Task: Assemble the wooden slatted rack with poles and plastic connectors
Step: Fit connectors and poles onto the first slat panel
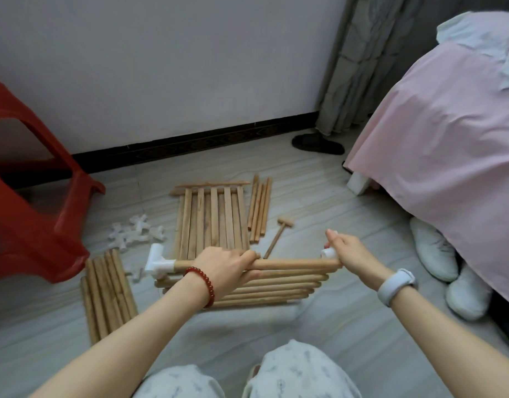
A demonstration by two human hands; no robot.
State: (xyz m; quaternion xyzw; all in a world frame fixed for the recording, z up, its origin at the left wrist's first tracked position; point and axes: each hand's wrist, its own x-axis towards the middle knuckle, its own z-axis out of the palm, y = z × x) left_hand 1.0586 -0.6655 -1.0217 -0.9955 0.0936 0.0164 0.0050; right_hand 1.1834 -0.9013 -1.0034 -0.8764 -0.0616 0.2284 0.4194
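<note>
Step in hand: we grip one pole (290,264) mid-length with our left hand (227,267) above the floor pile; left end capped; our right hand (349,254) pinches a white connector (329,253) at its right end; next, likely a straight, square push home.

— What is the pole (290,264) made of?
— Pale wood, smooth and not shiny. The slatted panel (211,219) and the little mallet (277,237) are the same wood.
— And the connector (158,261) on its end?
— White plastic, smooth. The loose connectors (137,232) look see-through.
— The stool (32,196)?
— Red plastic, a bit shiny.
— The floor (348,214)?
— Grey tile, smooth. The bed cover (448,124) is soft pink cloth.
</note>
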